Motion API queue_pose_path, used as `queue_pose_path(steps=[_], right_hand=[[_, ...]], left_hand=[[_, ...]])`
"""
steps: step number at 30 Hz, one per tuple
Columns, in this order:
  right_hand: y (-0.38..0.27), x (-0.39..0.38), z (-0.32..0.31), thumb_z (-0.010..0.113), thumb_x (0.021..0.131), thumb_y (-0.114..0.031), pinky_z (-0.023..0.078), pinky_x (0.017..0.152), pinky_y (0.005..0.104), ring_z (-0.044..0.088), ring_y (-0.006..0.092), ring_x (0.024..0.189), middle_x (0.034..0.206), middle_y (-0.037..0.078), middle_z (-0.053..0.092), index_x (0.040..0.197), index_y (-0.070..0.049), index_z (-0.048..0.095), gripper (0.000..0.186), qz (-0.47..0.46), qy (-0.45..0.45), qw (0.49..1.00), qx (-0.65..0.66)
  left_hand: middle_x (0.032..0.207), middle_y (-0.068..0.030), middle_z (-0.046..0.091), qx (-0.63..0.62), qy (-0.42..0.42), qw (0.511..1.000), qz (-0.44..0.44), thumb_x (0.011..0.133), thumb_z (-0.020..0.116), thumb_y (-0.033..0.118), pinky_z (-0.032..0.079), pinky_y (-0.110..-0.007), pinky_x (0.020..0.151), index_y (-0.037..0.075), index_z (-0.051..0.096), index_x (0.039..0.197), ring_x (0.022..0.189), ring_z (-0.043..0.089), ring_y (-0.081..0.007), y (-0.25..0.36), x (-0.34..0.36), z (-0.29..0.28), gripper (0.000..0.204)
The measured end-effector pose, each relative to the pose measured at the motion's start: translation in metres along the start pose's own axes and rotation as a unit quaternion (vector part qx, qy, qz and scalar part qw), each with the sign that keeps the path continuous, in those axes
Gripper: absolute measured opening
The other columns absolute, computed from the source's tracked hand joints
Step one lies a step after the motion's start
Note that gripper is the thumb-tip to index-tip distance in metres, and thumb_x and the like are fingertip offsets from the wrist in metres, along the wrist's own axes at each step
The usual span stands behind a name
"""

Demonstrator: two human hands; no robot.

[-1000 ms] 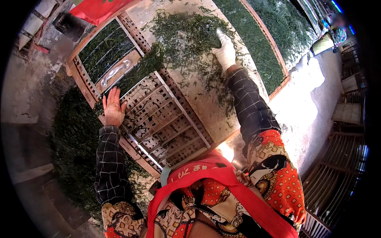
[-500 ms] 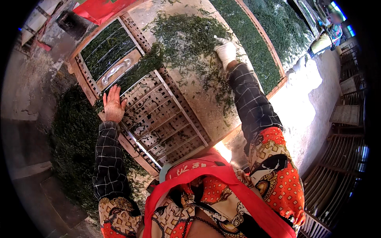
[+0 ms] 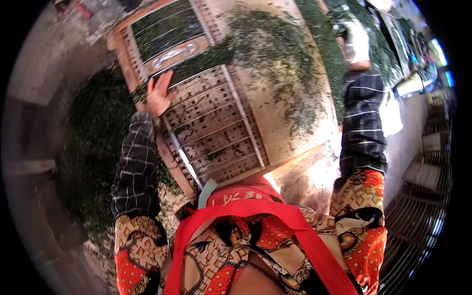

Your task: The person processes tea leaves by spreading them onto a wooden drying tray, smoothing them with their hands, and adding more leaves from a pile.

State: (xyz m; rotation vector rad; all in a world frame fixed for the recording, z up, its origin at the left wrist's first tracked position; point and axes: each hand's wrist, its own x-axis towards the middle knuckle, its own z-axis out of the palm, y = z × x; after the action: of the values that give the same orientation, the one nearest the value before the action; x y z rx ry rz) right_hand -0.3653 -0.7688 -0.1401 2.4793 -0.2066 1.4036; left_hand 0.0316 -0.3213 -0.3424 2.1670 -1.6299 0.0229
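Green tea-like leaves (image 3: 270,39) lie scattered over the pale board, with more heaped over the frame's edge. My left hand (image 3: 160,94), bare, has its fingers spread at the left edge of the slotted wooden rack (image 3: 211,123), which is crossed by metal rods. Just beyond it is a wooden bar with a shiny metal handle (image 3: 173,56); leaves fill the rodded section (image 3: 164,29) behind that. Far to the right, my right hand (image 3: 356,42) in a white glove is over a long bed of leaves (image 3: 324,44). Motion smears its fingers, so any hold is unclear.
A large heap of green leaves (image 3: 93,142) lies left of the rack. On the right stand slatted wooden racks (image 3: 418,206) along the floor. A blurred person (image 3: 425,71) is at the far right beside the leaf beds.
My right hand has swung right and away, from the scattered leaves to the long leaf bed. My left hand stays near the rack's left edge, its fingers more spread. The whole view has shifted.
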Motion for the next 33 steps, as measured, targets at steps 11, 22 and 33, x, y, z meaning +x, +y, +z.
queue_pose_path(steps=[11, 22, 33], right_hand=[[-0.208, 0.123, 0.061, 0.060, 0.092, -0.019, 0.051, 0.083, 0.0298, 0.062, 0.0150, 0.095, 0.106, 0.010, 0.068, 0.113, 0.004, 0.064, 0.032, 0.196, -0.160, 0.777, 0.577], [-0.336, 0.027, 0.206, 0.060, 0.083, -0.007, 0.051, 0.093, 0.0357, 0.059, 0.0271, 0.113, 0.127, 0.008, 0.058, 0.137, -0.018, 0.050, 0.056, 0.020, -0.203, 0.931, 0.302], [-0.336, 0.008, 0.236, 0.060, 0.082, -0.021, 0.052, 0.081, 0.0372, 0.065, 0.0260, 0.091, 0.099, 0.007, 0.068, 0.100, -0.016, 0.071, 0.022, 0.068, -0.282, 0.910, 0.298]], left_hand=[[0.119, -0.0123, 0.063, -0.489, 0.167, 0.828, -0.216, 0.101, 0.049, 0.035, 0.054, -0.032, 0.081, 0.002, 0.051, 0.134, 0.097, 0.065, -0.0193, 0.067, 0.061, -0.070, 0.047], [0.101, -0.0143, 0.067, -0.230, 0.126, 0.922, -0.286, 0.080, 0.070, 0.008, 0.052, -0.035, 0.084, 0.004, 0.063, 0.113, 0.092, 0.065, -0.0233, 0.030, 0.042, -0.016, 0.034], [0.151, -0.0070, 0.036, 0.042, 0.191, 0.976, -0.099, 0.081, 0.069, 0.019, 0.008, -0.062, 0.116, 0.016, 0.070, 0.099, 0.144, 0.023, -0.0341, 0.044, 0.033, -0.006, 0.019]])
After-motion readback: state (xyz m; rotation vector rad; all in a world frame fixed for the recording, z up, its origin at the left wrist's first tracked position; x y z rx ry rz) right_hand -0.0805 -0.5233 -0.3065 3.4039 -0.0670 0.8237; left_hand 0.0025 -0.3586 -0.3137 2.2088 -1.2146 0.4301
